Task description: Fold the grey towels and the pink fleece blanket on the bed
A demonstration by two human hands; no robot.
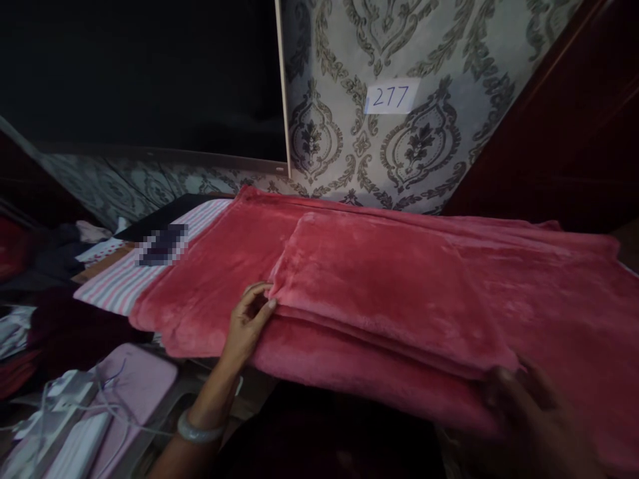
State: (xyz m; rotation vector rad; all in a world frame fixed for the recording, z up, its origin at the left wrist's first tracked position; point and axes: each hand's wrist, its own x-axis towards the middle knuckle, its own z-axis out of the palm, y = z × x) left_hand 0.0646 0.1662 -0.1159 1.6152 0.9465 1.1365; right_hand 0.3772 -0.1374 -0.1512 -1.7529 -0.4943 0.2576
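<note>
A red plush blanket (379,273) lies in front of me, with a rectangular section folded over on top of its wider spread. My left hand (248,319), with a pale bangle at the wrist, pinches the near left corner of that folded section between thumb and fingers. At the section's near right corner, my right hand (534,392) grips the blanket edge; it is dim and somewhat blurred. Under the blanket's left side shows a striped cloth (117,286) in pink, white and grey, with a dark pixelated patch on it.
A large dark screen (150,73) stands at the back left, before patterned wallpaper bearing a paper label (392,96) marked 277. White cables and a power strip (64,399) lie on a pink surface (144,372) at lower left. Dark clothes are heaped at far left.
</note>
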